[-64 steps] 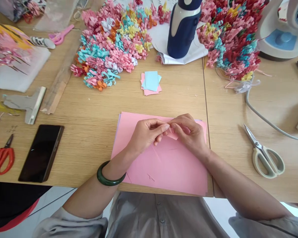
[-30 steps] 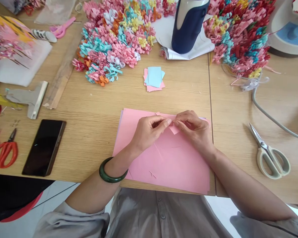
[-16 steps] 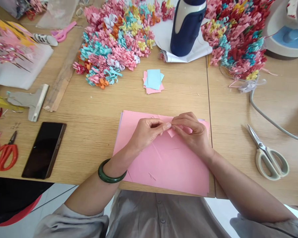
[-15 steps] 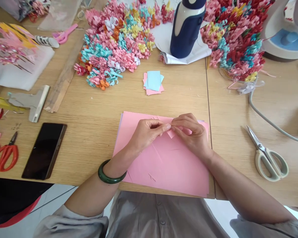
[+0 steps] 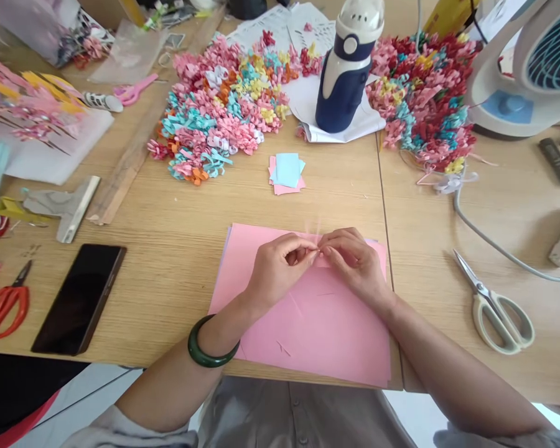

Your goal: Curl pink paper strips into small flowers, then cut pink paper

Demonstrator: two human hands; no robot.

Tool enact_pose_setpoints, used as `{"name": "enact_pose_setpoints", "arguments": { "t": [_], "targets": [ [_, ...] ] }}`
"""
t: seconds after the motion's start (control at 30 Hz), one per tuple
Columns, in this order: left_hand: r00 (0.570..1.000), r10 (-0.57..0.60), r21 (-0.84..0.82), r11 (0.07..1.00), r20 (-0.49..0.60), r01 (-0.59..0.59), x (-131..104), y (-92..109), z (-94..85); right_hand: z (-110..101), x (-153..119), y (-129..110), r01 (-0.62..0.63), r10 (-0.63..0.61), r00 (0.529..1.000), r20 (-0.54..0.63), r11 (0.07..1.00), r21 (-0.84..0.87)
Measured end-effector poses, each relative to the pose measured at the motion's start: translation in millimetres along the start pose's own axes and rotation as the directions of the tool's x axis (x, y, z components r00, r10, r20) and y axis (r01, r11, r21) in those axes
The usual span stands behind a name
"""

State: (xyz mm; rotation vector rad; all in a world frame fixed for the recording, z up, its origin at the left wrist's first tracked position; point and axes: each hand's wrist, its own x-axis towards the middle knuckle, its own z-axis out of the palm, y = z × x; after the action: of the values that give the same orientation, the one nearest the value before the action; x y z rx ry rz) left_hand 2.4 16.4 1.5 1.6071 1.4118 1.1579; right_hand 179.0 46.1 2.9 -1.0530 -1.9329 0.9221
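Pink paper sheets lie stacked on the wooden table, with a few thin paper slivers on top. Over their upper part, my left hand, with a green bangle at its wrist, is closed in a pinch. Its fingertips meet those of my right hand, which is pinched too. Between them is a small pink paper piece, mostly hidden by the fingers, with faint blurred strips sticking up above. Farther back sits a small pile of blue and pink paper squares.
Cream-handled scissors lie at the right, near a grey cable. A phone and red scissors are at the left. Behind stand a blue bottle, heaps of curled paper flowers and a fan.
The view has tilted up, showing more of the bottle and fan. Both hands stay pinched together, and the pink piece between them is now more hidden, with blurred strips above it.
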Motion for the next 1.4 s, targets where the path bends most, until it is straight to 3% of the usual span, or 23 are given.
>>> {"name": "enact_pose_setpoints", "arguments": {
  "t": [0.17, 0.3, 0.37, 0.43, 0.47, 0.53, 0.6, 0.67, 0.73, 0.97, 1.27, 1.4],
  "targets": [
    [0.990, 0.140, 0.124, 0.982, 0.004, -0.140, -2.4, -2.4, 1.0, -0.1, 0.5, 1.5, -0.041, 0.040, 0.999, 0.023, 0.998, 0.052],
    [0.993, 0.113, 0.055, 0.992, 0.030, -0.115, -0.7, 1.9, -1.0, -1.0, 1.0, 3.6, -0.070, 0.068, 0.997, 0.026, 0.991, 0.110],
    [0.996, 0.047, -0.040, 0.998, -0.070, -0.050, 1.1, 5.0, -4.1, -1.4, 1.0, 3.2, -0.082, 0.082, 0.997, 0.011, 0.990, 0.117],
    [0.969, -0.070, -0.128, 0.991, -0.235, 0.041, 2.8, 7.0, -7.6, -1.6, 0.7, 1.9, -0.096, 0.096, 0.995, 0.001, 0.989, 0.113],
    [0.952, -0.144, -0.169, 0.980, -0.268, 0.101, 3.5, 7.5, -9.0, -1.7, 0.6, 1.2, -0.098, 0.099, 0.995, -0.004, 0.989, 0.113],
    [0.942, -0.290, -0.235, 0.940, -0.170, 0.247, 4.2, 7.8, -10.4, -1.7, 0.2, 0.1, -0.095, 0.097, 0.995, -0.017, 0.989, 0.115],
    [0.922, -0.385, -0.305, 0.873, 0.043, 0.379, 4.2, 7.8, -9.7, -1.6, -0.1, -0.5, -0.069, 0.074, 0.997, -0.038, 0.991, 0.110],
    [0.887, -0.415, -0.388, 0.797, 0.202, 0.462, 3.8, 8.0, -7.5, -1.2, -0.3, -0.8, -0.034, 0.038, 0.998, -0.047, 0.995, 0.095],
    [0.865, -0.429, -0.450, 0.739, 0.261, 0.502, 3.5, 7.7, -5.1, -0.7, -0.3, -1.2, 0.002, 0.002, 0.999, -0.045, 0.998, 0.070],
    [0.861, -0.454, -0.488, 0.712, 0.229, 0.505, 4.1, 2.3, -1.8, -0.1, -0.5, -0.6, 0.091, -0.091, 0.996, -0.016, 0.996, -0.008],
    [0.882, -0.421, -0.527, 0.711, 0.212, 0.466, 3.9, 6.6, 1.4, -0.5, 0.7, 1.0, 0.027, -0.027, 0.999, -0.039, 1.000, -0.001],
    [0.900, -0.393, -0.476, 0.765, 0.190, 0.434, 0.8, 8.6, 3.5, -0.6, 1.4, -1.4, -0.019, 0.019, 0.999, -0.037, 1.000, 0.014]
  ]
}}
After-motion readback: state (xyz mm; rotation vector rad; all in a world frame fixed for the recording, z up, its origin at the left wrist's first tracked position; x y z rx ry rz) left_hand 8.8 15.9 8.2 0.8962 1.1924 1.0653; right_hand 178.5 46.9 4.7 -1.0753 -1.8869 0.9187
